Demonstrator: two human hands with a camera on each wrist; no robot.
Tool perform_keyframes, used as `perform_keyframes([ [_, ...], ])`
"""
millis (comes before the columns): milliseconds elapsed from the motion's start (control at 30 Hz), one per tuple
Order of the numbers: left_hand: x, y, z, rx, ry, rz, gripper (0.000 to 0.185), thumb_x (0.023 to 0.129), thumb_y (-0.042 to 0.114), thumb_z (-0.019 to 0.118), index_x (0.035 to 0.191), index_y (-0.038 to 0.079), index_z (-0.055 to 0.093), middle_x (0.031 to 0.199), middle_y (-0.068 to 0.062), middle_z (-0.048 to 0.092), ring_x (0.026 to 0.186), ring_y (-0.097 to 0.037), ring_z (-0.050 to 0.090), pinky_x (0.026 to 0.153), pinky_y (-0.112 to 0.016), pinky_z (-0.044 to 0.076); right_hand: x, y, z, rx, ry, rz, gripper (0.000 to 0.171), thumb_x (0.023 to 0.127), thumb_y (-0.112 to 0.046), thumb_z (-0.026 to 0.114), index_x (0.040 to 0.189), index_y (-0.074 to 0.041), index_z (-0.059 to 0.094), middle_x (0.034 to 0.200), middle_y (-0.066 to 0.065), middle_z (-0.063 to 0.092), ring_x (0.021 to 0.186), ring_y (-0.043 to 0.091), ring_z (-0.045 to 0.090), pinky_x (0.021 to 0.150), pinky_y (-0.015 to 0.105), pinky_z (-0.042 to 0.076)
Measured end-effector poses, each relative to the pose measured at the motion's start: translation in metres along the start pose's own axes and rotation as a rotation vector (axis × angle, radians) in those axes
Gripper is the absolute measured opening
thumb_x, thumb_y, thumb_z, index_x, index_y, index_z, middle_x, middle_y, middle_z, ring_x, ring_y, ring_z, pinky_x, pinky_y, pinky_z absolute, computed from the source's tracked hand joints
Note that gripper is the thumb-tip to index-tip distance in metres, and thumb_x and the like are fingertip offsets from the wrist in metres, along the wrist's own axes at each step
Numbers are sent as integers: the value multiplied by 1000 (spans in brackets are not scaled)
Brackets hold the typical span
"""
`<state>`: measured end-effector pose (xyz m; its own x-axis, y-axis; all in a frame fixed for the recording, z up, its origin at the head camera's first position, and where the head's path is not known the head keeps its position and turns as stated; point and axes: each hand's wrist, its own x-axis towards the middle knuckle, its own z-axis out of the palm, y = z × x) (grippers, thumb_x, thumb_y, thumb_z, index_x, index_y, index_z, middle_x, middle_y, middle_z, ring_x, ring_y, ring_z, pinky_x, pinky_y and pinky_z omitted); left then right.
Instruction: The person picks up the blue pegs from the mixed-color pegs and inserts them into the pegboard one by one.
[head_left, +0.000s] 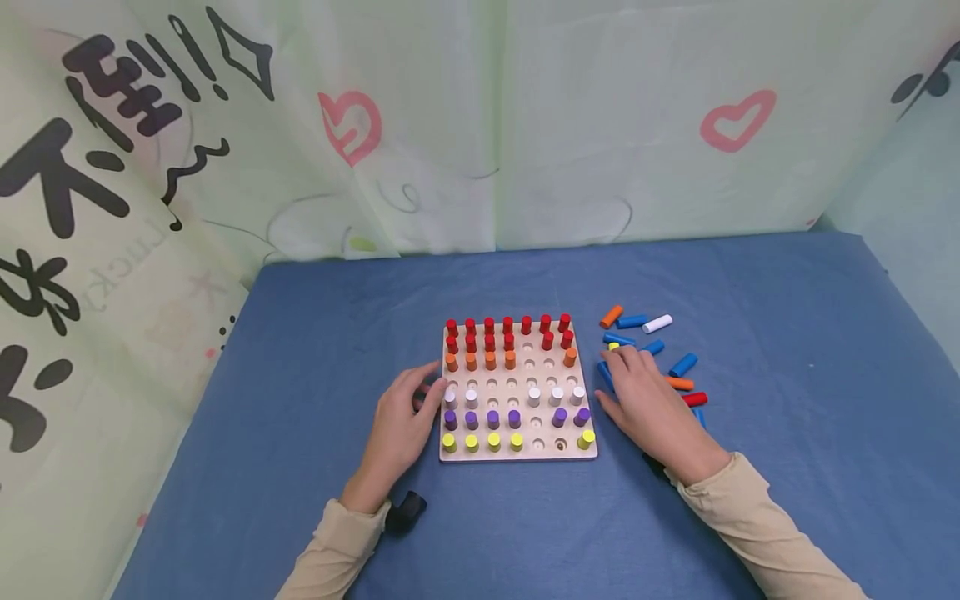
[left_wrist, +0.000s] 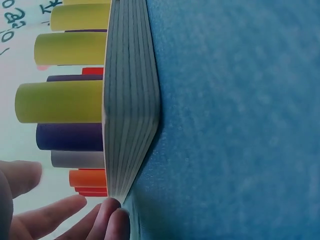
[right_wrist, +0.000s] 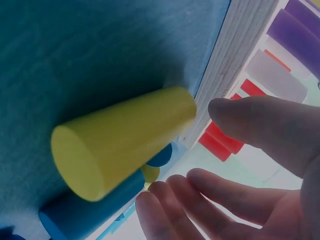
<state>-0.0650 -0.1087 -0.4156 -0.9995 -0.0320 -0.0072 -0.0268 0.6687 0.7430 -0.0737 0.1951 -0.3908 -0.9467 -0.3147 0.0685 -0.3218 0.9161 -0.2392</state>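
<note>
A square wooden pegboard (head_left: 525,457) stands on the blue cloth with rows of red, orange, white, purple and yellow pegs upright in its holes. At its left side is my left hand (head_left: 397,423), fingertips right at the edge and thumb apart in the left wrist view. Over the loose pegs to the right of the board reaches my right hand (head_left: 641,404), thumb and fingers spread. A large yellow peg (right_wrist: 125,142) lies on the cloth close to that hand, beside a blue peg (right_wrist: 95,205). Nothing shows between the right thumb and fingers.
Loose pegs lie scattered around the right hand: several blue ones (head_left: 683,364), an orange one (head_left: 611,316), a white one (head_left: 657,324) and a red one (head_left: 695,399). Some are partly hidden by the hand. A printed curtain (head_left: 555,183) hangs behind the table.
</note>
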Motion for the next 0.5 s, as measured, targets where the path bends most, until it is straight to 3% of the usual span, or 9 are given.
perform_keyframes([
  [233, 3, 0, 1, -46, -17, -30, 41, 98, 22, 64, 137, 10, 59, 127, -9, 63, 102, -21, 60, 86, -38, 56, 3, 3, 0, 2, 0, 4, 52, 88, -10, 75, 128, 14, 53, 119, 28, 54, 107, 40, 50, 88, 50, 52],
  [500, 5, -3, 1, -95, -36, -20, 41, 95, 15, 66, 135, 7, 60, 120, -9, 67, 99, -20, 65, 83, -37, 57, 9, 3, -3, 0, -24, 15, 51, 86, -9, 76, 127, 14, 55, 118, 29, 55, 107, 41, 50, 87, 51, 51],
])
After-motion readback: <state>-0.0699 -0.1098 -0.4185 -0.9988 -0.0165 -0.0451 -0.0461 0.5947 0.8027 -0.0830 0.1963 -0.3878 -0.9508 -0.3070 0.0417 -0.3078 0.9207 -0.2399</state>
